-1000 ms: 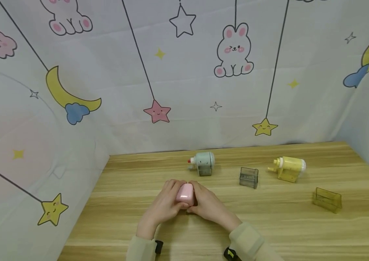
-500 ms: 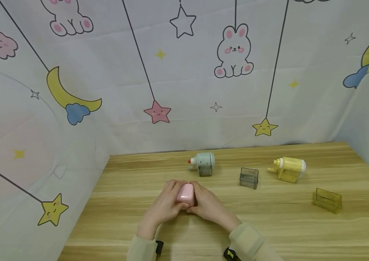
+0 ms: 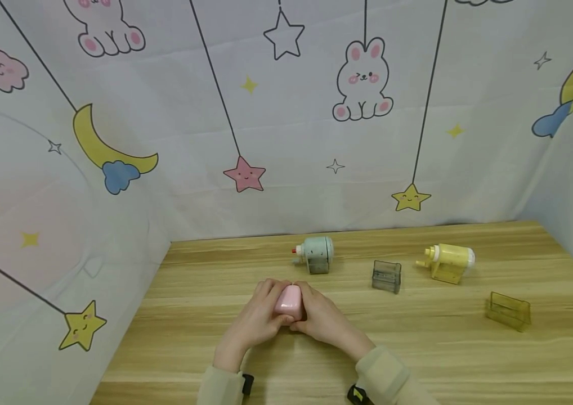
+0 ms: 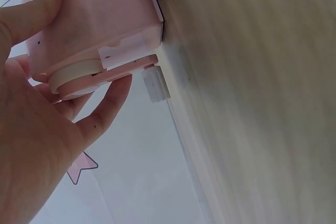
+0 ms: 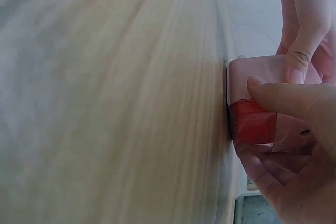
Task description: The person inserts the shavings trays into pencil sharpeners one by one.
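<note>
Both hands hold a pink crank pencil sharpener [image 3: 289,302] on the wooden table. The left hand [image 3: 255,319] grips its left side. In the left wrist view, the crank arm [image 4: 118,74] with its grey knob [image 4: 156,84] is on that side, and the fingers lie behind it. The right hand [image 3: 323,316] grips the other side. In the right wrist view, a see-through red shavings drawer [image 5: 254,121] sits in the body's opening, between the right thumb and the curled fingers. The sharpener's far side is partly hidden by the hands.
Behind the hands stands a light blue crank sharpener [image 3: 318,251], with a grey see-through drawer [image 3: 386,275] to its right. Farther right are a yellow sharpener [image 3: 451,260] and a yellow see-through drawer [image 3: 508,310]. A printed white cloth [image 3: 296,208] encloses the table's back and sides.
</note>
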`<action>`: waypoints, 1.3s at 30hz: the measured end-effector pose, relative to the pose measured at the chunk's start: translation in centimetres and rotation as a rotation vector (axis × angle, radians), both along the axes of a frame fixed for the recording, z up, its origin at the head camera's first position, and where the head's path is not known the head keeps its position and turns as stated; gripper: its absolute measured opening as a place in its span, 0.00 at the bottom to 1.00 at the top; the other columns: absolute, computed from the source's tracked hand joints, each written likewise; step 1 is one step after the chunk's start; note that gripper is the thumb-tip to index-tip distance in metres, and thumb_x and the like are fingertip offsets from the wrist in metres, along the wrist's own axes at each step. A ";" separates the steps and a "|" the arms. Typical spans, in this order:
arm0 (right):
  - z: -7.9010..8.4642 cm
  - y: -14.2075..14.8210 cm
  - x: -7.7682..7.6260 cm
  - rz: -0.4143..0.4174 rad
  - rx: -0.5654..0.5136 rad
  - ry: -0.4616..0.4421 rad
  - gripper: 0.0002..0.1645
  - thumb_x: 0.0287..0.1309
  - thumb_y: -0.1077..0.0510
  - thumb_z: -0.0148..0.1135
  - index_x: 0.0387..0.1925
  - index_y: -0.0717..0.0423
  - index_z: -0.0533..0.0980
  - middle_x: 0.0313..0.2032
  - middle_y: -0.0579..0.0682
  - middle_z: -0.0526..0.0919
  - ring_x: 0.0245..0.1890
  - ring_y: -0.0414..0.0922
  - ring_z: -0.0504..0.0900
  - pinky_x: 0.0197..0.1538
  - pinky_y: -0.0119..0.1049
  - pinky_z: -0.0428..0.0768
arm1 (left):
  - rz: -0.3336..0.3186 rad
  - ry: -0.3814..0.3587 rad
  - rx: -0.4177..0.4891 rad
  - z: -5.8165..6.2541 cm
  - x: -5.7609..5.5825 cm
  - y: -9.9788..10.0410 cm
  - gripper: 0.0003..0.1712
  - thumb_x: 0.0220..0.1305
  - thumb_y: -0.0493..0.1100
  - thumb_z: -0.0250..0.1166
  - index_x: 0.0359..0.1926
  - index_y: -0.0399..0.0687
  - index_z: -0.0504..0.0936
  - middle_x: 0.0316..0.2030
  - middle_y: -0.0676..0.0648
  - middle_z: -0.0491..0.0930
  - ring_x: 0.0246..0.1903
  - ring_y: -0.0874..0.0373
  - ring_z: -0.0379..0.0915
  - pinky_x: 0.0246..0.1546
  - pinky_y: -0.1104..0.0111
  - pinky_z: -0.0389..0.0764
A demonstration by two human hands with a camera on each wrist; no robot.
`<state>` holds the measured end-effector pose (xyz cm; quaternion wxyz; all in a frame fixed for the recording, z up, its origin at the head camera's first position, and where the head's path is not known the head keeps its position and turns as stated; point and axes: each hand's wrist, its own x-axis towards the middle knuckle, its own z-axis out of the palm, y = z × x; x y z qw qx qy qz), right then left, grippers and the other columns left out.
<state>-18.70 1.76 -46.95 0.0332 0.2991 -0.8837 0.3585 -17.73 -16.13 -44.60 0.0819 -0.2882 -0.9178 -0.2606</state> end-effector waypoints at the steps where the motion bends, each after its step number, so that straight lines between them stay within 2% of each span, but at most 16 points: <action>1: 0.0 0.0 0.0 0.000 -0.001 -0.003 0.46 0.38 0.53 0.72 0.58 0.60 0.59 0.48 0.57 0.75 0.45 0.45 0.72 0.47 0.46 0.77 | 0.004 0.001 -0.005 0.0 0.0 0.0 0.36 0.48 0.48 0.68 0.58 0.45 0.66 0.47 0.46 0.69 0.49 0.55 0.59 0.47 0.56 0.74; 8: 0.0 0.0 0.0 0.003 0.001 -0.003 0.45 0.40 0.53 0.71 0.58 0.60 0.59 0.49 0.57 0.74 0.46 0.45 0.72 0.48 0.47 0.77 | 0.033 0.002 -0.042 0.0 0.1 0.2 0.37 0.49 0.51 0.67 0.59 0.47 0.65 0.48 0.47 0.68 0.50 0.56 0.59 0.47 0.56 0.74; 16: -0.1 0.2 0.0 0.002 -0.002 -0.016 0.48 0.40 0.56 0.69 0.62 0.61 0.55 0.53 0.59 0.72 0.49 0.47 0.71 0.50 0.48 0.76 | 0.053 -0.016 -0.040 0.0 0.2 0.6 0.41 0.50 0.63 0.62 0.62 0.51 0.63 0.48 0.49 0.68 0.45 0.59 0.61 0.42 0.59 0.75; 25: 0.1 0.3 0.2 0.001 0.024 -0.050 0.51 0.44 0.53 0.67 0.65 0.65 0.50 0.59 0.63 0.66 0.54 0.50 0.67 0.54 0.50 0.74 | 0.054 0.079 -0.039 -0.1 0.0 1.1 0.38 0.53 0.65 0.58 0.62 0.54 0.64 0.49 0.49 0.70 0.48 0.58 0.61 0.42 0.57 0.73; 31: 0.5 0.5 0.4 -0.015 0.077 -0.021 0.54 0.43 0.49 0.69 0.65 0.66 0.50 0.62 0.64 0.63 0.58 0.54 0.63 0.57 0.52 0.70 | 0.075 0.126 -0.029 -0.1 0.0 1.5 0.37 0.54 0.65 0.57 0.61 0.53 0.66 0.53 0.47 0.69 0.54 0.56 0.59 0.47 0.51 0.70; 39: 0.6 1.0 0.5 -0.051 0.140 0.026 0.54 0.41 0.48 0.70 0.64 0.63 0.53 0.59 0.61 0.67 0.56 0.55 0.65 0.57 0.54 0.69 | 0.059 0.160 -0.009 0.1 -0.1 1.8 0.34 0.58 0.63 0.54 0.63 0.55 0.63 0.58 0.47 0.68 0.58 0.57 0.56 0.56 0.46 0.63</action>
